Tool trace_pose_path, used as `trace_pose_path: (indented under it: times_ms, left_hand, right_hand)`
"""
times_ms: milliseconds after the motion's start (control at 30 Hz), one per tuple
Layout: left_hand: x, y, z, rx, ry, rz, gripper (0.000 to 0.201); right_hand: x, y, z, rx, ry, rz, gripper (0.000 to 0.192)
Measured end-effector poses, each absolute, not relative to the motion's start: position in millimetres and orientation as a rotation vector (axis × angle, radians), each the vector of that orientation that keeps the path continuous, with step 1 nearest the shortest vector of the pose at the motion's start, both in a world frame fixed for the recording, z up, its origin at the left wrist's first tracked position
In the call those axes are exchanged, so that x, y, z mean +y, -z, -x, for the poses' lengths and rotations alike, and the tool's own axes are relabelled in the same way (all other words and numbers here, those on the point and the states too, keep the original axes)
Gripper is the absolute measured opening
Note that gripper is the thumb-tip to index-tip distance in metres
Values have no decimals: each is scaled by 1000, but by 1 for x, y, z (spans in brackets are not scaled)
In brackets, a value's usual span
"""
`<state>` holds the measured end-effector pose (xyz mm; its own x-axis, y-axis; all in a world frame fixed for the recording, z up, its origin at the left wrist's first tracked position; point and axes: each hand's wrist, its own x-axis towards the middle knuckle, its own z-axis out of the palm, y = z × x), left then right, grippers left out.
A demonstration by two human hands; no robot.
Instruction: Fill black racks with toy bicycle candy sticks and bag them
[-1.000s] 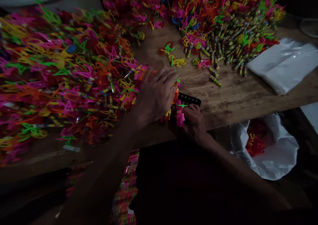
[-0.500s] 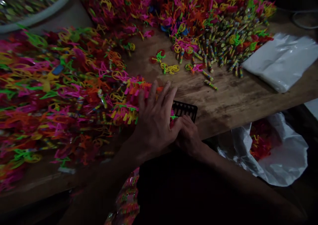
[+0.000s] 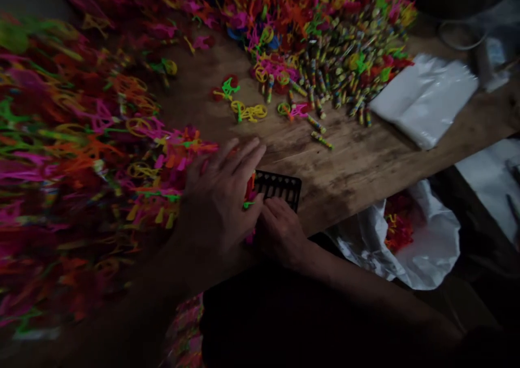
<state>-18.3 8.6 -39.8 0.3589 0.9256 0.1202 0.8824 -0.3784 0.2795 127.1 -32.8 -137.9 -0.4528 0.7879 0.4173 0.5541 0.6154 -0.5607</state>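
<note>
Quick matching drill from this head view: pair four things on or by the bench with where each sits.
Things:
1. black tray
2. stack of clear bags
3. white bag
4. left hand

Places:
A. hanging below the table edge
B. far right on the table
C. spread flat over colourful pieces
D. at the near edge, by the right hand

Pairs: 1-D, 2-B, 3-A, 4-C

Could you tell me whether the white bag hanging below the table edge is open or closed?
Open. The white bag gapes at its mouth, and red and orange plastic pieces show inside it, below the wooden table.
</note>
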Motion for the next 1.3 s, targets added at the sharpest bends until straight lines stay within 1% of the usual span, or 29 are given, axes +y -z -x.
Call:
trace_pose_path:
  times_ms: [133,233,300,367,500,567,633,700,767,867,967,1067,1133,1233,1300]
  left_hand:
    - [7,44,17,1654,-420,-2490,63]
    - [5,42,17,1670,-406,-2481,66]
    - [4,41,18,1671,-392,-2471,70]
    - [4,40,18,1669,-388,-2472,74]
    - [0,40,20,1660,-524,-2512,81]
    - [-3,38,22,1671,-642,-2541,73]
    - [-5,33,24,1691,-716,-2578,62]
    - [-2,31,26,1705,-750,-2622,55]
    - [5,32,29,1731,-736,-2647,52]
    - [17,40,32,1765,-612,-2638,49]
    - [22,48,33,1749,-512,-2618,48]
    - [22,50,33,1748,-497,-2610,48]
    - [22,49,33,1760,-482,-2612,46]
    - [22,47,31,1782,-486,-2593,45]
    - [21,45,30,1771,-507,-2573,45]
  right_hand:
    - [-33,139,-128,-2191,-488,1020,18]
    - [-30,125,-140,-2123,-554,886,15]
    - [-17,112,-157,-2079,-572,870,16]
    - [11,99,-178,-2067,-453,991,20]
    - [95,88,-210,-2128,-41,1354,23]
    - [133,88,-216,-2182,91,1492,23]
    - [164,88,-218,-2234,148,1549,22]
    - [189,88,-215,-2318,147,1501,23]
    - [211,87,-212,-2471,103,1356,25]
    - [241,87,-209,-2721,-13,1097,26]
    - [261,88,-211,-2829,-82,941,27]
    - [261,85,-219,-2808,-103,864,20]
    - [245,80,-226,-2753,-130,837,17]
    - [194,71,-233,-2581,-250,917,14]
    - [150,68,-234,-2379,-406,1054,9]
